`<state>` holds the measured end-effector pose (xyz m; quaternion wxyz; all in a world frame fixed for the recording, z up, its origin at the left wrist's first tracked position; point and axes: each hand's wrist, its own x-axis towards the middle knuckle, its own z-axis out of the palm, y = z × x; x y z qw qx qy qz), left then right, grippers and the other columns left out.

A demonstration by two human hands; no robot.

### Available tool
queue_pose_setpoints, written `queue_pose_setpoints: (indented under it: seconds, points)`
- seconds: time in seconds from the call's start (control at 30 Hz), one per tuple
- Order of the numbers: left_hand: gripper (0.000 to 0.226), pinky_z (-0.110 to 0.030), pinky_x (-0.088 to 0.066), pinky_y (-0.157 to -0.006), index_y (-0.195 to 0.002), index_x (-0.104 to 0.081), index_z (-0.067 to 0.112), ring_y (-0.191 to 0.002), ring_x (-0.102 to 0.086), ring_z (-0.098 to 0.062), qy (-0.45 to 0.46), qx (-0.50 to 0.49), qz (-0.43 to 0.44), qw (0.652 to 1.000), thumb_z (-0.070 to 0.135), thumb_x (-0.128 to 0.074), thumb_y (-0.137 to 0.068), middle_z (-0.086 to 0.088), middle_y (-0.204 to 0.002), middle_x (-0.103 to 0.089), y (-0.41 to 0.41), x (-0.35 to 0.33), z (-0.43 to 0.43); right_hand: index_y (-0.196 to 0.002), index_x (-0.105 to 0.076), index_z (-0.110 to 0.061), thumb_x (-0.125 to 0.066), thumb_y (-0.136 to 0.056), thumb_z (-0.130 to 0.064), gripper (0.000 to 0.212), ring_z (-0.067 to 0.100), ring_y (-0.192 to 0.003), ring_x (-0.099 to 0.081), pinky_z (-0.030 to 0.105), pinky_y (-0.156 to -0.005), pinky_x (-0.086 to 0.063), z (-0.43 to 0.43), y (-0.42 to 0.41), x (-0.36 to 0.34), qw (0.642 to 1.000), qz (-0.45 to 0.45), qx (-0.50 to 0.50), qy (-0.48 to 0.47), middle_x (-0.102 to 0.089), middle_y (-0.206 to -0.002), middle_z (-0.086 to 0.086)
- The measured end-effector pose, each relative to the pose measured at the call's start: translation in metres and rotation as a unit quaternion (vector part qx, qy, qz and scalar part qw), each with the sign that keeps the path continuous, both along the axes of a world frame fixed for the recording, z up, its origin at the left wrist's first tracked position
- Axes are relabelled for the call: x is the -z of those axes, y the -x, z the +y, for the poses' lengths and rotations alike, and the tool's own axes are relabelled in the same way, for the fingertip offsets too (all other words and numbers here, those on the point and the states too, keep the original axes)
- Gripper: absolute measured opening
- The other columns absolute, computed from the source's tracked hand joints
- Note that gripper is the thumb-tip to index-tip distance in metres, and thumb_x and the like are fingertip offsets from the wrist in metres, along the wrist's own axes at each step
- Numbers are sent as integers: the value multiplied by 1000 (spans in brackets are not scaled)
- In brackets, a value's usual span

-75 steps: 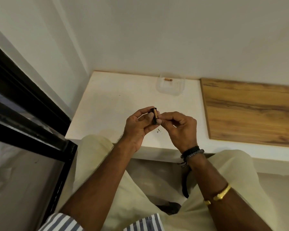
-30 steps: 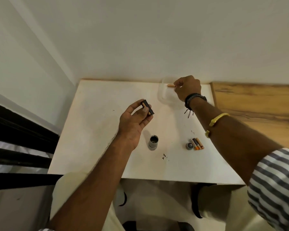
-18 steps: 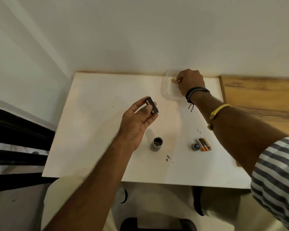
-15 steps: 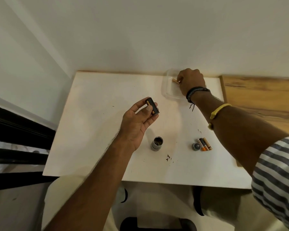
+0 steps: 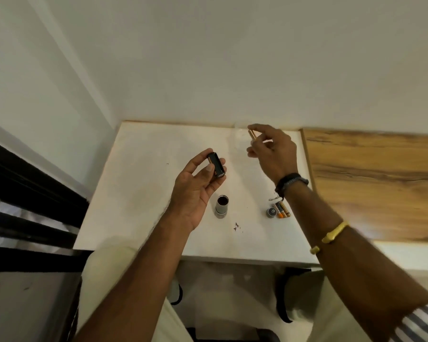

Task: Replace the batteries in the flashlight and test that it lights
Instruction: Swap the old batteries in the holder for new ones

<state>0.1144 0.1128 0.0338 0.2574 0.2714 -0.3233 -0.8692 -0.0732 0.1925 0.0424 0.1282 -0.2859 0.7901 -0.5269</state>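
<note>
Indoor room, domestic in look: a home corner, perhaps a bedroom or small study. Plain off-white painted walls [image 5: 208, 58] meet in a corner. A small white desk [image 5: 143, 193] is pushed tight into it, its top scuffed and spotted with dark marks. A wood-grain laminate panel [image 5: 381, 183], furniture-style, butts against the desk's right edge. A black frame [image 5: 35, 193] runs along the left; window, door or cabinet, cannot tell. Pale floor [image 5: 232, 280] under the desk. Household-scale clutter only: a few loose batteries [image 5: 282, 210] on the desk
</note>
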Motion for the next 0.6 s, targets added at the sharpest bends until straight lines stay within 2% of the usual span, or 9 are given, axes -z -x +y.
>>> queue_pose_setpoints:
  seconds: [0.1, 0.27, 0.43, 0.5, 0.6]
  points:
    - [37, -36, -56, -96, -134, -58, 14, -119, -65, -33, 27, 25, 2, 999, 7, -58, -98, -19, -126, -68, -13, -8, 20, -122, -72, -18, -61, -92, 0, 36, 21, -78, -77, 42, -80, -65, 29, -35, -12, 996, -63, 1, 67, -72, -94, 5]
    - [37, -35, -57, -92, -136, -56, 10, -116, -67, -34, 46, 63, 8, 997, 4, -54, -100, -19, -124, -69, -35, -12, 53, -100, -75, -9, -71, -85, 3, 20, 26, -79, -78, 46, -81, -64, 77, -87, -16, 978, -149, 20, 144, -78, -85, 4]
    - [36, -37, -58, -92, -134, -59, 14, -114, -68, -33, 81, 79, -29, 993, 5, -54, -100, -18, -124, -70, -50, -10, 73, -101, -78, -5, -67, -87, 10, 23, 27, -87, -76, 35, -83, -62, 109, -116, -5, 950, -235, 10, 206, -80, -90, 12]
    - [36, -36, -57, -92, -134, -60, 15, -114, -68, -33, 91, 91, -40, 991, 4, -54, -100, -17, -123, -70, -53, -8, 79, -103, -77, -6, -66, -88, 11, 25, 24, -88, -74, 36, -82, -61, 116, -119, -4, 947, -240, 5, 213, -79, -91, 10]
    - [37, -34, -57, -90, -135, -59, 15, -115, -67, -34, 81, 100, -41, 991, 4, -55, -99, -17, -122, -70, -53, -5, 81, -104, -75, -8, -74, -87, 4, 21, 25, -88, -71, 44, -81, -63, 120, -120, -5, 949, -219, 7, 227, -75, -89, 8]
